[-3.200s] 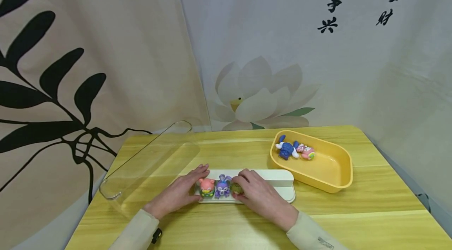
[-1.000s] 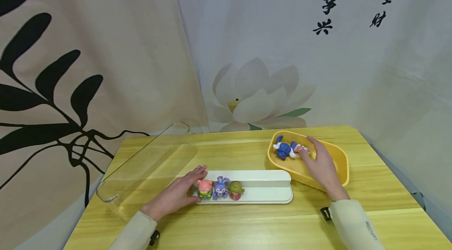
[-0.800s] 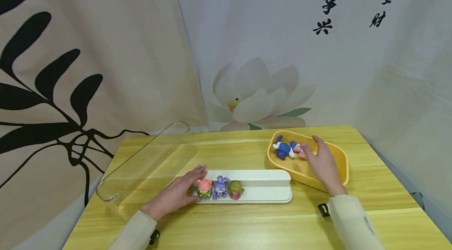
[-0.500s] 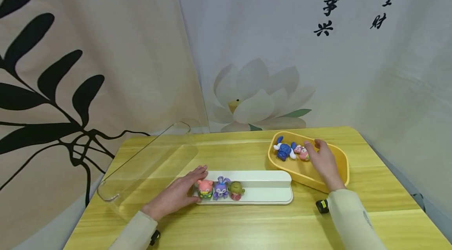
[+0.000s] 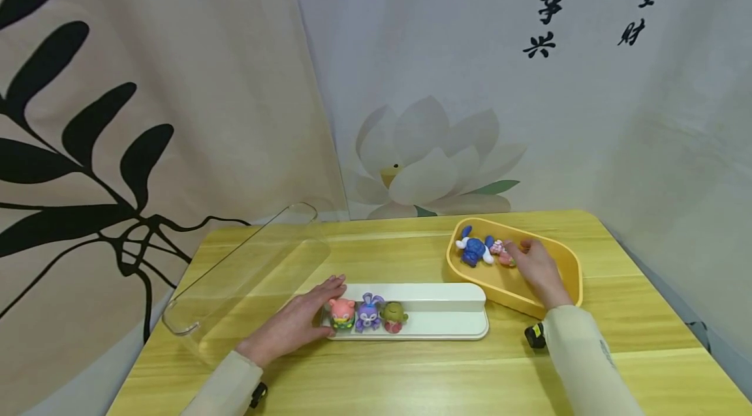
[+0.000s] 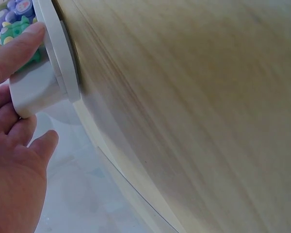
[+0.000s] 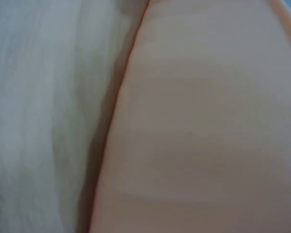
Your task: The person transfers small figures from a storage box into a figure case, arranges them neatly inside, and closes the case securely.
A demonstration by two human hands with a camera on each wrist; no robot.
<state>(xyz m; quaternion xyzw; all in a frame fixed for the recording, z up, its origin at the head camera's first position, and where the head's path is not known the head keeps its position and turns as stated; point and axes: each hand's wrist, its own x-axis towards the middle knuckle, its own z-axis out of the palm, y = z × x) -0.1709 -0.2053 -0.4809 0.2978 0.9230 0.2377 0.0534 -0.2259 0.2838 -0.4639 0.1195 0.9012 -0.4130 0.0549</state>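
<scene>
My left hand (image 5: 299, 323) holds the left end of a long white stepped display base (image 5: 446, 324), thumb in front and fingers behind. In the left wrist view the thumb lies beside the figurines and the fingers curl at the base's end. On its lower step stand a pink figurine (image 5: 342, 313), a purple long-eared figurine (image 5: 368, 314) and a green figurine (image 5: 393, 315). My right hand (image 5: 536, 271) reaches into a yellow tray (image 5: 572, 279), thumb and fingertips right at a small pink figurine (image 5: 504, 258). Whether they pinch it I cannot tell. Beside it lies a blue-and-white figurine (image 5: 474, 251).
A clear plastic cover (image 5: 252, 272) lies on the wooden table (image 5: 376, 377) at the left, behind my left forearm. A printed fabric backdrop (image 5: 435, 76) hangs behind the table. The tray's near left side stands close to the base's right end.
My right hand has left the green figurine, now standing on the base, and moved right into the tray. There it has shifted slightly around the small pink figurine. My left hand stays put.
</scene>
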